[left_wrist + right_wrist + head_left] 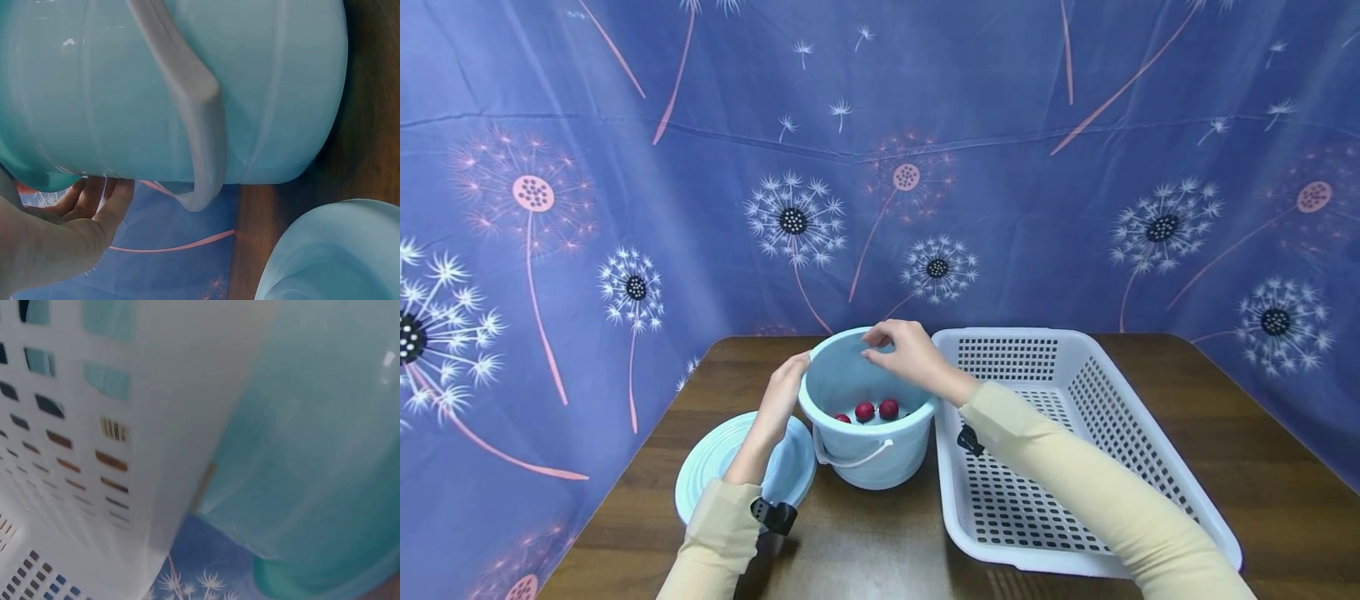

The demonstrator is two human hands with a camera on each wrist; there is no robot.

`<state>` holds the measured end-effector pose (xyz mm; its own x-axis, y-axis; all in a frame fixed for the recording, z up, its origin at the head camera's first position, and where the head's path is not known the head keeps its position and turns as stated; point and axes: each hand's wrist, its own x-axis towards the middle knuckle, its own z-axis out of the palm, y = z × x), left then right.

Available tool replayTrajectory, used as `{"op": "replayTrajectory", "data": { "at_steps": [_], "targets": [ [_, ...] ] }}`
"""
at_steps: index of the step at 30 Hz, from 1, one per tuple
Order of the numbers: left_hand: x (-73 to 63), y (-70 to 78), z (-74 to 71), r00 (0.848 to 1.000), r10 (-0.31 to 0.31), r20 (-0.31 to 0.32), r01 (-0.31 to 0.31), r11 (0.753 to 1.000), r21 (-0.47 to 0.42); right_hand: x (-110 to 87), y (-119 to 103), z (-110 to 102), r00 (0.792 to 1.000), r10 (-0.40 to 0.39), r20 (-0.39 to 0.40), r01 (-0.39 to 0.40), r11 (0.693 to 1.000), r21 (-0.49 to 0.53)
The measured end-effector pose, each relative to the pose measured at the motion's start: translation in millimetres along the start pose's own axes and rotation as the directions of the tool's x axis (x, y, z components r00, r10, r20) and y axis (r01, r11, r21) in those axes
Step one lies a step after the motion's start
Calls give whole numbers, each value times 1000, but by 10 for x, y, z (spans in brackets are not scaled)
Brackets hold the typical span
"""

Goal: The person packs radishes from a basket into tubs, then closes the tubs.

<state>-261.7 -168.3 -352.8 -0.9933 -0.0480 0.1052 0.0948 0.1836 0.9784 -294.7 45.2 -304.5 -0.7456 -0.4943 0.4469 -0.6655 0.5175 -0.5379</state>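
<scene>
A light-blue bucket (872, 454) with a white handle (868, 457) stands upright on the table. Several small, round, dark-red fruits (888, 408) lie inside at its bottom. My left hand (782, 392) holds the bucket's left rim; in the left wrist view its fingers (115, 203) rest against the outer wall just under the rim. Above the bucket's mouth, toward its right side, is my right hand (908, 354). Its fingers bend loosely toward the thumb with a gap between, and nothing shows in them. The right wrist view does not show that hand.
A white perforated plastic basket (1157, 425) stands close against the bucket's right side, under my right forearm. A round light-blue lid-like piece (696, 479) lies at the left, partly behind my left forearm. A blue dandelion-print cloth (1037, 225) hangs behind the wooden table (865, 550).
</scene>
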Motion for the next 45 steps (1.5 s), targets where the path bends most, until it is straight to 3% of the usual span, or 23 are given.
{"op": "replayTrajectory", "data": {
  "at_steps": [9, 13, 17, 21, 25, 34, 38, 45],
  "targets": [
    [-5, 8, -98, 998, -15, 66, 17, 999, -32, -43, -101, -84, 998, 12, -56, -13, 1000, -5],
    [-30, -3, -180, 991, -48, 125, 52, 998, -23, -87, -186, -122, 998, 35, -43, -34, 999, 23],
    [-60, -8, -293, 988, -33, 148, 38, 999, -29, -123, -262, -154, 998, 45, -33, -44, 998, 43],
    [-104, -12, -496, 990, -23, 139, 26, 999, -22, -144, -342, -161, 999, 40, -21, -38, 997, 71],
    [-184, -46, -787, 992, -46, 117, 43, 999, 26, -170, -467, -126, 1000, 12, 12, -13, 995, 98],
    [-376, -305, -1422, 985, -167, 49, 159, 978, 135, -294, -818, 71, 993, -64, 102, 47, 987, 154],
    [-424, -450, -1572, 974, -219, 65, 203, 961, 189, -348, -929, 171, 988, -92, 126, 73, 985, 154],
    [-471, -625, -1662, 961, -265, 77, 241, 942, 234, -438, -1084, 328, 978, -126, 169, 94, 979, 180]
  ]
}}
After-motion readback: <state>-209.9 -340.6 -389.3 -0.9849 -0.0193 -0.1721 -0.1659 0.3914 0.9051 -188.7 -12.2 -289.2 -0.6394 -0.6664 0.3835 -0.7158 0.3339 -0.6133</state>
